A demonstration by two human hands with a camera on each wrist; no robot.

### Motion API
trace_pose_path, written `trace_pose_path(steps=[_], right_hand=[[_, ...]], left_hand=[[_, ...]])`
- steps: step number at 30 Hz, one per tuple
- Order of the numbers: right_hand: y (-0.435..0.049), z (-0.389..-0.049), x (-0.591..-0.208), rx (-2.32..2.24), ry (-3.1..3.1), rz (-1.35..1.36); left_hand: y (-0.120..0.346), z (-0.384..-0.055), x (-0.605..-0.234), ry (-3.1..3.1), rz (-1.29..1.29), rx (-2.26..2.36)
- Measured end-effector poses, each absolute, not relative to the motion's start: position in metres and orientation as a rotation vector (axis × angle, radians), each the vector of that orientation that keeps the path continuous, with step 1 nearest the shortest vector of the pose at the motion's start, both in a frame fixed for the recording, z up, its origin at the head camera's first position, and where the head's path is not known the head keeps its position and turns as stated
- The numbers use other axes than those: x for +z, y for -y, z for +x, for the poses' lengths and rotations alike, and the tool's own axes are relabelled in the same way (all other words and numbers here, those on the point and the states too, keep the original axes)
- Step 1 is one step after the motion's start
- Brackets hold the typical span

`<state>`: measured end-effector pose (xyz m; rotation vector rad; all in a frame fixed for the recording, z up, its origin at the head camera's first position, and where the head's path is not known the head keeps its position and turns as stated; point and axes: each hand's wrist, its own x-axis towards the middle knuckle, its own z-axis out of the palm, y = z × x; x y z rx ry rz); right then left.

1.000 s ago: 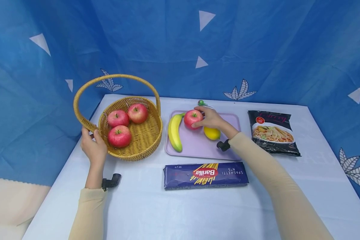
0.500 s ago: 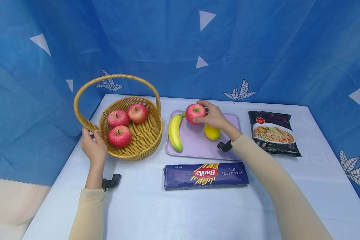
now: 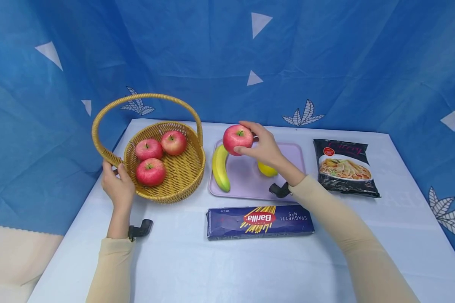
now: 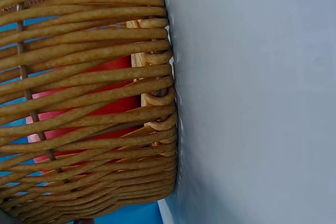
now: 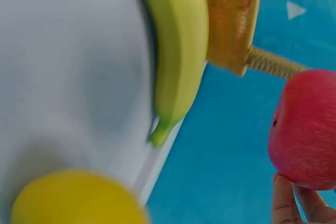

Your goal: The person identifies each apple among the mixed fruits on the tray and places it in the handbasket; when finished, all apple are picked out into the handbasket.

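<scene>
My right hand (image 3: 264, 145) holds a red apple (image 3: 237, 139) between thumb and fingers, raised over the back left of the lilac tray (image 3: 246, 181). In the right wrist view the held apple (image 5: 307, 129) shows at the right edge, fingertips beneath it. A banana (image 3: 220, 168) lies on the tray's left side, and a lemon (image 3: 266, 169) is partly hidden under my right hand. My left hand (image 3: 118, 183) grips the base of the handle of a wicker basket (image 3: 186, 172). Several apples would overstate it: three apples (image 3: 151, 171) sit inside, toward the basket's left and back.
A blue spaghetti box (image 3: 260, 222) lies in front of the tray. To the tray's right is a black noodle packet (image 3: 345, 168). Blue cloth (image 3: 220, 63) hangs behind the white table (image 3: 227, 269).
My right hand has lifted the apple off the tray and moved it slightly left, toward the basket. The left hand keeps its grip on the handle.
</scene>
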<state>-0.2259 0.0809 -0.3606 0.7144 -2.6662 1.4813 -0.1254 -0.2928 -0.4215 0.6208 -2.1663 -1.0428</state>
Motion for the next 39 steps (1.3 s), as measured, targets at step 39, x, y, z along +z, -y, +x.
trace_pose_path(steps=[39], right_hand=[[0.089,-0.219,-0.388,0.804,2.817,1.018]], left_hand=[[0.292,-0.125,-0.422,2.15,0.596,-1.057]])
